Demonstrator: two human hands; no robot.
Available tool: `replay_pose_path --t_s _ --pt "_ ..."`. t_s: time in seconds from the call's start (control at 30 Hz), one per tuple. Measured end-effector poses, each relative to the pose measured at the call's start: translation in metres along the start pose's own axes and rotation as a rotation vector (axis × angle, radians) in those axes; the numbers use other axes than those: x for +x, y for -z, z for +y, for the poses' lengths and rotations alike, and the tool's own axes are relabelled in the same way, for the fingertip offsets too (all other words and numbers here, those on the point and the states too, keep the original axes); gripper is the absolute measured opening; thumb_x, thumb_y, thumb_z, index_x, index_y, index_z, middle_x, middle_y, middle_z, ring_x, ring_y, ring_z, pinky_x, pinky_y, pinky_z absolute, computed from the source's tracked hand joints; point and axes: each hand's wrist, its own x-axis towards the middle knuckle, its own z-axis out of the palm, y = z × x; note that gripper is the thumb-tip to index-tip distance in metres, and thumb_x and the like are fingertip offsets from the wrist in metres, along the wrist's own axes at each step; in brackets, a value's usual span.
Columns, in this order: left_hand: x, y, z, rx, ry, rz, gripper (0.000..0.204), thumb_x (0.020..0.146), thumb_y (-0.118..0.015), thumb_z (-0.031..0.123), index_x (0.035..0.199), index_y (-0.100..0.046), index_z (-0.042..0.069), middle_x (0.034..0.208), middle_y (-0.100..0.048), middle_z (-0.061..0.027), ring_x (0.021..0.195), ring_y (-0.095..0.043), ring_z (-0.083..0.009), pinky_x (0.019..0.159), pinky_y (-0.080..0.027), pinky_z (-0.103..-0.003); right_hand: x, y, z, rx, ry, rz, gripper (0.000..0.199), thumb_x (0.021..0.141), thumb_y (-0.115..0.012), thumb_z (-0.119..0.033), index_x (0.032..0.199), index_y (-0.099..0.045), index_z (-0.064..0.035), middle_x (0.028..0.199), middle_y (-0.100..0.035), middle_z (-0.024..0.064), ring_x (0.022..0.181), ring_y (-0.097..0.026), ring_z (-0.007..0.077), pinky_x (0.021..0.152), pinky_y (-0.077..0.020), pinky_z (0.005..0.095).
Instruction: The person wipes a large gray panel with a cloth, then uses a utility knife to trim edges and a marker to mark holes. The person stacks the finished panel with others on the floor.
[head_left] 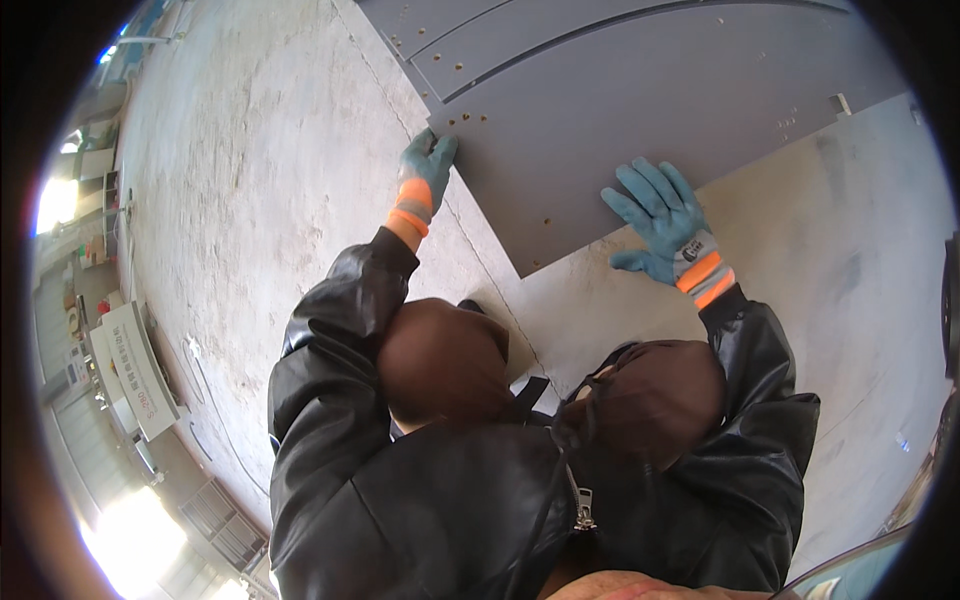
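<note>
A large dark grey panel point(600, 130) with drilled holes and long grooves lies in front of me at the upper right. My left hand point(428, 165), in a blue-green work glove with an orange and grey cuff, is closed at the panel's left edge near a notched corner. Its thumb is beside the edge, and some fingertips are hidden. Fingers spread, my right hand point(660, 220) rests over the panel's near edge in a matching glove. The fingertips lie on the top face, while the thumb points left just off the edge.
Pale, scuffed concrete floor point(250, 150) with a crack surrounds the panel. A small pale tab point(841, 104) stands at the panel's right edge. Far left are shelving, bright windows and a white machine with a sign point(135, 370). My bent knees point(445, 360) are close to the panel's near corner.
</note>
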Motion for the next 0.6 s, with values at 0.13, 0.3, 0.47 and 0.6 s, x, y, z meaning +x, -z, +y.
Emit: replay_pose_path --t_s 0.13,0.3,0.47,0.6 --pt "0.000 -0.001 -0.001 -0.124 0.008 -0.021 0.049 0.101 -0.069 0.020 0.142 -0.064 -0.005 0.129 -0.073 -0.0077 0.115 -0.065 -0.0157 0.103 -0.050 -0.029 0.013 -0.026 0.001 -0.055 0.045 -0.046 0.082 0.084 -0.073 -0.062 0.152 -0.057 -0.0205 0.161 -0.045 0.0079 0.153 -0.036 0.0304 0.129 -0.0278 0.0522" --pt "-0.007 -0.003 0.016 -0.079 0.028 -0.007 0.050 0.101 -0.070 0.022 0.142 -0.064 -0.006 0.128 -0.073 -0.0078 0.115 -0.065 -0.0157 0.103 -0.049 -0.028 0.014 -0.034 0.004 -0.053 0.069 0.006 0.084 0.084 -0.074 -0.058 0.155 -0.053 -0.0198 0.162 -0.045 0.0082 0.153 -0.038 0.0317 0.129 -0.0286 0.0532" --pt "-0.004 -0.006 0.006 -0.154 -0.006 0.040 0.048 0.100 -0.068 0.023 0.139 -0.066 -0.005 0.125 -0.074 -0.0095 0.111 -0.066 -0.0172 0.101 -0.051 -0.030 0.014 -0.034 0.001 -0.090 0.056 -0.012 0.083 0.084 -0.073 -0.057 0.156 -0.053 -0.0211 0.162 -0.045 0.0061 0.152 -0.037 0.0310 0.129 -0.0286 0.0521" --pt "-0.001 -0.007 -0.005 -0.098 -0.044 0.067 0.042 0.099 -0.064 0.024 0.132 -0.071 -0.002 0.118 -0.078 -0.0131 0.106 -0.070 -0.0192 0.097 -0.053 -0.032 0.017 -0.032 0.004 -0.089 0.069 -0.014 0.079 0.088 -0.069 -0.059 0.156 -0.053 -0.0209 0.161 -0.046 0.0064 0.152 -0.038 0.0308 0.129 -0.0291 0.0514"
